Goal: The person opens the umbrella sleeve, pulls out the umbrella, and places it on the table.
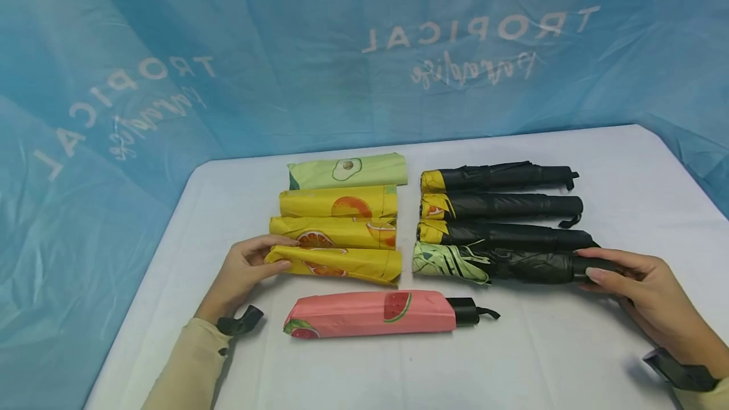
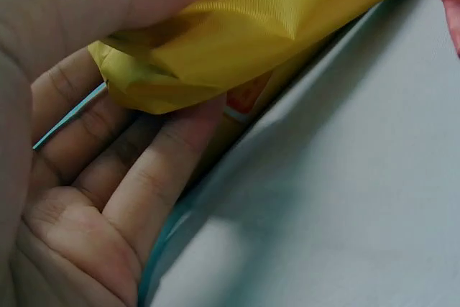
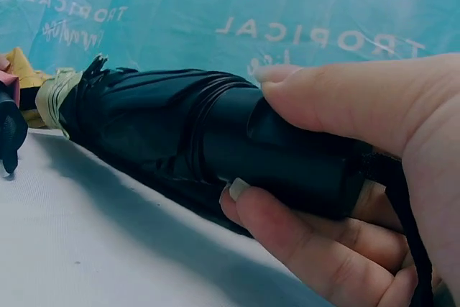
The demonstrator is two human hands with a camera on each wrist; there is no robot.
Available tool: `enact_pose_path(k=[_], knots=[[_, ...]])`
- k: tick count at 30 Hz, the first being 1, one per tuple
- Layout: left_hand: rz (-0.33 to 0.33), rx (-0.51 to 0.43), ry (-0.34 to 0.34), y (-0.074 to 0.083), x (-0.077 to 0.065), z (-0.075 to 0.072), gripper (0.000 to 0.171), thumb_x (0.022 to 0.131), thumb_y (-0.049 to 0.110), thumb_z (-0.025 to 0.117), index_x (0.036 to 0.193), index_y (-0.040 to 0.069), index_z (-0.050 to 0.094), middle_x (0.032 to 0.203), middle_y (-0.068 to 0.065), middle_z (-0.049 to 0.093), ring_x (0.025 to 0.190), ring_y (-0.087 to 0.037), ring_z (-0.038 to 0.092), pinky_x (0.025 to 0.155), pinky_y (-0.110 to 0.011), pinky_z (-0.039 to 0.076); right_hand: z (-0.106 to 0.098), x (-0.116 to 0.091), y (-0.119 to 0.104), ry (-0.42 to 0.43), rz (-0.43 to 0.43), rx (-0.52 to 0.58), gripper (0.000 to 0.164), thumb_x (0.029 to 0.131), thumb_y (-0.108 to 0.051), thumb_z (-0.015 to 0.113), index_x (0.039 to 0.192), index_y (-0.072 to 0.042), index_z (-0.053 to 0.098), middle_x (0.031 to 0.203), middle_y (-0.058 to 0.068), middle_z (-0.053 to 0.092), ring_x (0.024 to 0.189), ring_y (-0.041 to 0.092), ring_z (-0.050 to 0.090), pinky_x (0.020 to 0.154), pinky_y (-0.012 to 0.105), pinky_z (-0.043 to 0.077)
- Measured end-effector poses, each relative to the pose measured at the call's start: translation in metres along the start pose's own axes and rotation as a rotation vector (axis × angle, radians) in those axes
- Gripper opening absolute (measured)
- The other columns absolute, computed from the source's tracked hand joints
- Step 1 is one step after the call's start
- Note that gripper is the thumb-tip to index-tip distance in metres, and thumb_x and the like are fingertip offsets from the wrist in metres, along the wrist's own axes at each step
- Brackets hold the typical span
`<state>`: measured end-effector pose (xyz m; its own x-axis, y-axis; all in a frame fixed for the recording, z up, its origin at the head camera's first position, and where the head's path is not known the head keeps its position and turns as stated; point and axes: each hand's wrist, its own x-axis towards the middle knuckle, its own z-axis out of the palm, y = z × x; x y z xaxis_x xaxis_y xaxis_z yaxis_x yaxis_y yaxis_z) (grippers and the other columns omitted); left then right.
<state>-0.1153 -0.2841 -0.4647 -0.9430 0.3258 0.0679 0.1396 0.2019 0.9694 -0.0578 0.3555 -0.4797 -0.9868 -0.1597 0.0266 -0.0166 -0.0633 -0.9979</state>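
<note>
My left hand [image 1: 243, 271] pinches the left end of the nearest yellow umbrella sleeve [image 1: 342, 263], printed with orange slices. In the left wrist view the thumb lies over the yellow fabric [image 2: 237, 41] with fingers beneath it. At the right, my right hand [image 1: 649, 286] grips the black handle [image 3: 295, 156] of a folded umbrella [image 1: 529, 266], thumb on top and fingers below. That umbrella is black with a green leafy-patterned end [image 1: 450, 262] pointing left, towards the yellow sleeve. A wrist strap hangs from its handle in the right wrist view.
Behind the held sleeve lie two more yellow sleeves [image 1: 296, 228] and a green avocado-print one [image 1: 313, 173]. Three other black folded umbrellas [image 1: 495, 177] lie behind the held one. In front is a pink watermelon-print sleeved umbrella [image 1: 364, 315]. A blue printed curtain [image 1: 319, 81] backs the white table [image 1: 455, 366].
</note>
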Motion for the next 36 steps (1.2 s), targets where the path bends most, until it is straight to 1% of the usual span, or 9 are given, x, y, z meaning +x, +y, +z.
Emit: enact_pose_path(k=[7, 11, 13, 16, 21, 24, 28, 33, 36], knots=[[0.02, -0.026, -0.037, 0.0, -0.002, -0.004, 0.043, 0.088, -0.005, 0.077, 0.129, -0.003, 0.065, 0.14, -0.015, 0.058, 0.133, -0.022, 0.052, 0.104, -0.031, 0.048, -0.001, 0.001, 0.0, 0.012, 0.01, 0.014, 0.037, 0.097, 0.018, 0.054, 0.132, 0.011, 0.062, 0.135, -0.003, 0.057, 0.107, 0.011, 0.069, 0.079, 0.034, 0.06], [0.037, 0.013, -0.064, -0.001, -0.002, -0.003, 0.045, 0.088, -0.005, 0.077, 0.131, 0.0, 0.064, 0.143, -0.015, 0.055, 0.136, -0.022, 0.049, 0.108, -0.029, 0.045, 0.001, 0.001, -0.001, 0.018, 0.011, 0.011, 0.038, 0.098, 0.016, 0.055, 0.134, 0.01, 0.061, 0.137, -0.003, 0.057, 0.111, 0.009, 0.067, 0.081, 0.033, 0.06], [0.038, 0.052, -0.067, -0.002, -0.002, -0.003, 0.044, 0.089, -0.002, 0.077, 0.131, 0.004, 0.065, 0.143, -0.013, 0.056, 0.136, -0.022, 0.048, 0.11, -0.027, 0.042, 0.002, 0.002, -0.001, 0.025, 0.003, -0.022, 0.038, 0.098, 0.013, 0.058, 0.136, 0.008, 0.06, 0.137, -0.002, 0.057, 0.113, 0.007, 0.066, 0.081, 0.031, 0.059], [0.033, 0.099, -0.064, -0.003, -0.003, -0.001, 0.042, 0.089, 0.001, 0.078, 0.129, 0.009, 0.067, 0.141, -0.009, 0.058, 0.136, -0.02, 0.049, 0.111, -0.025, 0.041, 0.006, 0.004, -0.002, 0.064, 0.0, -0.13, 0.041, 0.097, 0.008, 0.063, 0.138, 0.006, 0.059, 0.137, -0.001, 0.058, 0.113, 0.005, 0.064, 0.078, 0.028, 0.06], [0.037, 0.136, -0.048, -0.002, -0.006, 0.0, 0.035, 0.092, 0.003, 0.075, 0.126, 0.011, 0.07, 0.139, -0.008, 0.06, 0.134, -0.019, 0.05, 0.109, -0.023, 0.042, 0.012, 0.004, -0.002, 0.152, 0.049, -0.47, 0.045, 0.096, -0.011, 0.073, 0.139, -0.005, 0.062, 0.132, -0.011, 0.06, 0.094, 0.001, 0.061, 0.069, 0.018, 0.055], [0.049, 0.142, -0.045, -0.002, -0.007, 0.0, 0.032, 0.094, 0.002, 0.072, 0.126, 0.01, 0.071, 0.139, -0.008, 0.06, 0.134, -0.019, 0.05, 0.109, -0.023, 0.041, 0.013, 0.004, -0.002, 0.154, 0.064, -0.604, 0.045, 0.094, -0.02, 0.077, 0.137, -0.012, 0.066, 0.131, -0.015, 0.063, 0.1, -0.003, 0.059, 0.073, 0.01, 0.05], [0.059, 0.136, -0.044, -0.001, -0.006, 0.001, 0.03, 0.096, 0.002, 0.069, 0.125, 0.01, 0.072, 0.139, -0.008, 0.061, 0.135, -0.019, 0.05, 0.109, -0.023, 0.042, 0.015, 0.003, -0.003, 0.14, 0.022, -0.667, 0.044, 0.092, -0.02, 0.08, 0.134, -0.014, 0.069, 0.131, -0.014, 0.065, 0.117, -0.014, 0.053, 0.085, 0.003, 0.045], [0.064, 0.12, -0.027, -0.001, -0.005, 0.003, 0.03, 0.094, 0.001, 0.072, 0.124, 0.007, 0.072, 0.137, -0.011, 0.061, 0.132, -0.02, 0.053, 0.104, -0.025, 0.047, 0.019, 0.001, -0.002, 0.21, -0.029, -0.731, 0.043, 0.087, -0.021, 0.084, 0.128, -0.016, 0.072, 0.122, -0.022, 0.066, 0.106, -0.012, 0.059, 0.078, 0.003, 0.046], [0.06, 0.109, 0.017, -0.002, -0.006, 0.003, 0.031, 0.093, 0.0, 0.074, 0.123, 0.004, 0.071, 0.135, -0.012, 0.062, 0.13, -0.02, 0.054, 0.103, -0.024, 0.048, 0.022, 0.0, -0.003, 0.248, -0.076, -0.723, 0.044, 0.084, -0.017, 0.087, 0.126, -0.015, 0.074, 0.119, -0.02, 0.069, 0.101, -0.009, 0.062, 0.076, 0.004, 0.047]])
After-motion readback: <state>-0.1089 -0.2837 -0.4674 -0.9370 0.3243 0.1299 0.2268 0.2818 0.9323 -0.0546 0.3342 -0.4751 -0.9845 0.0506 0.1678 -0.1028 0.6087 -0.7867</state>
